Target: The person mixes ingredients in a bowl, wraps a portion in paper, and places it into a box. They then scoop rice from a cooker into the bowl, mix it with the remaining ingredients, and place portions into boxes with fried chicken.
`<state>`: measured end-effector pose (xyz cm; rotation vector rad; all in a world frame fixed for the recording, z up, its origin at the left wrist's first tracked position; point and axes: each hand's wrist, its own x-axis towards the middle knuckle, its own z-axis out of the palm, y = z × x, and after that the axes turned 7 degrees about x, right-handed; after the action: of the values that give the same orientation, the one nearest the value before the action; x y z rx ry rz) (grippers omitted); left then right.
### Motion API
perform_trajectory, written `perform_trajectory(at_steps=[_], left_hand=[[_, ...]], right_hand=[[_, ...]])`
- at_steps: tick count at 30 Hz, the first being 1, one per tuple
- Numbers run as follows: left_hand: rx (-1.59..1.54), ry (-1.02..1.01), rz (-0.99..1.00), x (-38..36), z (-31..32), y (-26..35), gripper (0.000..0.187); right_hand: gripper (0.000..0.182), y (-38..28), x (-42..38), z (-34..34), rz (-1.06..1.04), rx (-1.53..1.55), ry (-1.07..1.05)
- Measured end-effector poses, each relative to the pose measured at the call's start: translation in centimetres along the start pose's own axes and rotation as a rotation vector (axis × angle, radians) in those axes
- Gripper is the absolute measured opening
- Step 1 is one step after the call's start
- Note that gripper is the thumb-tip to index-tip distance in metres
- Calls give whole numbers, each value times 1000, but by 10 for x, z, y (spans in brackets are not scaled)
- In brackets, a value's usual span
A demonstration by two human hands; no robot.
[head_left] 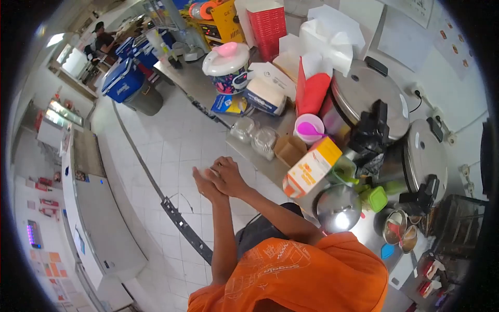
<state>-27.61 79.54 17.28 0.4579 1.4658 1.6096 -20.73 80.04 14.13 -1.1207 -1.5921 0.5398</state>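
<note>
My left hand (206, 186) and my right hand (232, 178) are together in front of me, above the tiled floor, touching each other at the palms and wrists. The fingers of both hands are curled in. A small pale patch shows between them, too blurred to name. Closest to my hands on the metal counter are two clear plastic containers (264, 141), a brown cardboard box (291, 151) and an orange and white carton (312, 167). Neither hand touches these.
Large lidded pots (371, 99) stand along the wall. A rice cooker (225, 65), a pink cup (309, 128) and a steel bowl (339, 208) share the counter. A white freezer (104, 218) is at left. Farther off stand a blue cooler (120, 80) and another person (106, 42).
</note>
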Motion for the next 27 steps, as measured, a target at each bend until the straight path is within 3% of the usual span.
perform_trajectory(at_steps=[2, 4, 5, 7, 9, 10, 11, 13, 14, 16, 18, 19, 20, 22, 23, 27], left_hand=[[-102, -111, -26, 48, 37, 12, 42], [-213, -222, -52, 88, 79, 28, 42], [-234, -329, -92, 106, 101, 39, 40], [-262, -454, -148, 140, 157, 58, 39], [-213, -686, -50, 181, 220, 70, 35], [-26, -778, 61, 209, 253, 76, 33], [163, -869, 178, 235, 286, 82, 32], [400, -1000, 723, 259, 361, 112, 29], [447, -1078, 683, 275, 397, 116, 31], [687, -1195, 887, 309, 465, 115, 37], [791, -1218, 966, 340, 529, 99, 44], [912, -1212, 1037, 352, 552, 90, 51], [894, -1229, 1038, 365, 573, 80, 51], [814, -1332, 1015, 382, 605, 58, 67], [849, -1347, 1128, 389, 620, 46, 81], [840, -1486, 1132, 398, 629, 23, 89]], right_hand=[[32, 7, 53, -13, 13, 26, -74], [19, 14, 105, -26, 173, 528, 203], [13, 33, 130, -33, 104, 477, 283], [16, 49, 189, -68, 171, 255, 376], [17, 92, 263, -104, 108, 168, 455], [16, 112, 302, -128, 35, -33, 498], [19, 128, 347, -148, 170, -43, 477], [26, 153, 437, -178, -32, -273, 600], [30, 174, 481, -191, -26, -336, 584], [35, 228, 549, -204, 7, -419, 564], [42, 280, 607, -214, -93, -534, 454], [46, 285, 625, -218, 178, -716, 331], [46, 290, 638, -223, 184, -734, 339], [47, 312, 654, -234, 584, -769, 123], [47, 328, 661, -239, 577, -792, 112], [42, 327, 660, -248, 641, -853, 94]])
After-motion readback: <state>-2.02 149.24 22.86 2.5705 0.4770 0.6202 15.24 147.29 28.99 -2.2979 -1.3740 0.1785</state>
